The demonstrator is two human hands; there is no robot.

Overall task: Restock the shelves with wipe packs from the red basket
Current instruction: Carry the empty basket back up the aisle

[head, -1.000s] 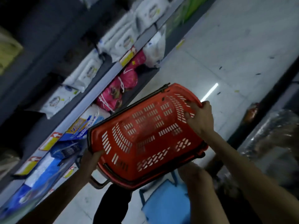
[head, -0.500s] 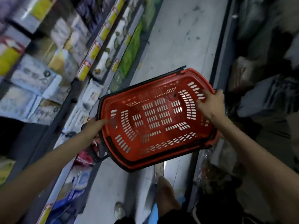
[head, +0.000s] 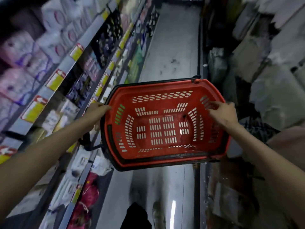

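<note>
since half a second ago the red slotted plastic basket with black rim (head: 165,126) has levelled out; before, it tipped toward the shelves, and now its open mouth faces up at the camera with the long sides running across the aisle. it is held in the air above the pale glossy floor (head: 173,47), beside the grey metal shelves with yellow price tags (head: 77,52). nothing lies inside it; the floor shows through the rows of small rectangular slots. the left hand (head: 97,109) is closed over the left rim, fingers curled on the edge. the right hand (head: 222,113) grips the right rim, fingers draped inside the wall. a black handle (head: 87,142) hangs at the left. soft white and purple packs (head: 21,52) on the shelves are blurred.
</note>
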